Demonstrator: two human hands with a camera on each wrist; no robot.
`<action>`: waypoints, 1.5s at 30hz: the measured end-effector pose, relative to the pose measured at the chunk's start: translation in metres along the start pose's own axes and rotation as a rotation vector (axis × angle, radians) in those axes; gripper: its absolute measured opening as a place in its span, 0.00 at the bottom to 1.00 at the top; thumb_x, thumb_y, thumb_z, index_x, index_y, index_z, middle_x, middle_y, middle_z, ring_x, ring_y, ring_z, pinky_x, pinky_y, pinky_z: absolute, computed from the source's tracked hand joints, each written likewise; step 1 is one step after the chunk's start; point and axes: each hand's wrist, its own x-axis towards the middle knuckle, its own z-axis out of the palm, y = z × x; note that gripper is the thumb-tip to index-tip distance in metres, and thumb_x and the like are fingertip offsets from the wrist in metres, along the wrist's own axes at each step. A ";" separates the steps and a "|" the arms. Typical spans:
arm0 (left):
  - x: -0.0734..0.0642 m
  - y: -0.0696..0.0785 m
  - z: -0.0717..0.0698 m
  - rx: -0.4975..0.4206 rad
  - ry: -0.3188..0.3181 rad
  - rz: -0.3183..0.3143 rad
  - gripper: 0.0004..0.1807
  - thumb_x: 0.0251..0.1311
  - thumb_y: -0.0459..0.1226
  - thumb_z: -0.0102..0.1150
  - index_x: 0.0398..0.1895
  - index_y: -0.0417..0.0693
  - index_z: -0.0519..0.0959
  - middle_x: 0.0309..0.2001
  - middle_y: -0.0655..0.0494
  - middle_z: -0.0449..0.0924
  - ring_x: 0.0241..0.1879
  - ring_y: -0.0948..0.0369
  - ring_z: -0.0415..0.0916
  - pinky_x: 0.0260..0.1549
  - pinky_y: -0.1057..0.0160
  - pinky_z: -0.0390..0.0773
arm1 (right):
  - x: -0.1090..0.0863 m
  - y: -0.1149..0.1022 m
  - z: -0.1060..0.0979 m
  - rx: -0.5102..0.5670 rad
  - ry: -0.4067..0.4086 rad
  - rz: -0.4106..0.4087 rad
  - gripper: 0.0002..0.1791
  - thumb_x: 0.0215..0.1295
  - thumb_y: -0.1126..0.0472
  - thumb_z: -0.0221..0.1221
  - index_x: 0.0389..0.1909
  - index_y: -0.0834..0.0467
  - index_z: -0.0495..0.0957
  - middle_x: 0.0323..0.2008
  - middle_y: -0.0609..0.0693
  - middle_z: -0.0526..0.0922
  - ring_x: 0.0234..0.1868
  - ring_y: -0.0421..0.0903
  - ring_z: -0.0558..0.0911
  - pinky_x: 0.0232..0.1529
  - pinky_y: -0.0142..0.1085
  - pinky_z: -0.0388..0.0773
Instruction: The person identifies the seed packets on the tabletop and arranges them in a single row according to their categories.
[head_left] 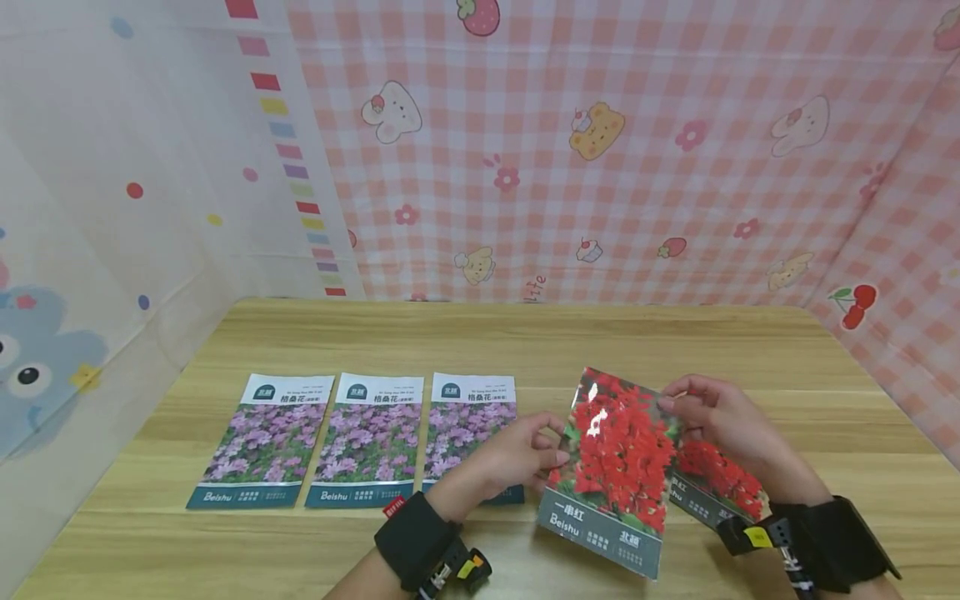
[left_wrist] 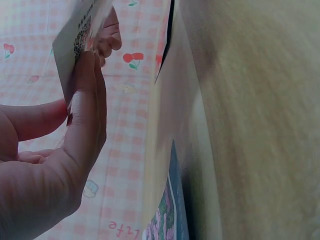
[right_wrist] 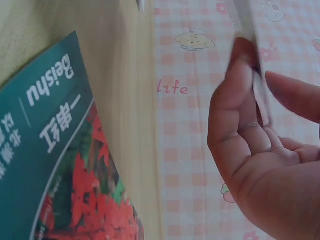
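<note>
A flower seed packet (head_left: 618, 454) with red blossoms and a dark lower band is held tilted above the table. My left hand (head_left: 510, 454) pinches its left edge between thumb and fingers. At its upper right edge, my right hand (head_left: 727, 421) grips it, thumb on the front and fingers behind. The packet's pale back shows in the left wrist view. A second red-flowered seed packet (head_left: 723, 479) lies on the table below my right hand, partly hidden by the held packet and my wrist.
Three purple-flowered seed packets, the left one (head_left: 262, 442), the middle one (head_left: 365, 442) and the right one (head_left: 468, 417), lie in a row on the wooden table (head_left: 525, 333). My left hand overlaps the right one. Patterned cloth (head_left: 540, 208) hangs behind the table.
</note>
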 end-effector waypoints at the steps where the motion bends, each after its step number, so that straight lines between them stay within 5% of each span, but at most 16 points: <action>1: 0.000 0.000 0.000 -0.003 0.002 -0.001 0.09 0.59 0.27 0.50 0.42 0.43 0.70 0.31 0.48 0.80 0.27 0.60 0.76 0.21 0.66 0.79 | 0.000 0.000 0.000 0.011 0.005 0.015 0.19 0.65 0.56 0.51 0.45 0.70 0.66 0.30 0.48 0.79 0.28 0.45 0.77 0.28 0.34 0.80; 21: 0.000 0.003 -0.006 -0.065 0.121 0.025 0.10 0.59 0.27 0.48 0.44 0.43 0.67 0.33 0.48 0.77 0.29 0.59 0.75 0.23 0.66 0.76 | 0.000 0.004 0.021 0.148 -0.029 0.138 0.30 0.65 0.56 0.51 0.58 0.72 0.52 0.34 0.52 0.72 0.27 0.43 0.74 0.35 0.38 0.81; 31: 0.002 0.002 -0.008 -0.111 0.228 0.040 0.10 0.60 0.28 0.48 0.45 0.42 0.66 0.34 0.48 0.78 0.27 0.61 0.73 0.20 0.68 0.72 | 0.001 0.004 0.029 0.086 -0.121 0.068 0.27 0.63 0.60 0.54 0.53 0.74 0.56 0.24 0.48 0.76 0.26 0.45 0.77 0.31 0.39 0.82; 45: 0.003 0.000 -0.010 -0.129 0.268 0.026 0.12 0.60 0.29 0.49 0.47 0.43 0.66 0.32 0.50 0.73 0.22 0.63 0.65 0.20 0.68 0.71 | 0.002 0.007 0.035 -0.008 -0.158 0.003 0.22 0.61 0.65 0.54 0.50 0.72 0.60 0.22 0.52 0.78 0.20 0.49 0.76 0.23 0.36 0.79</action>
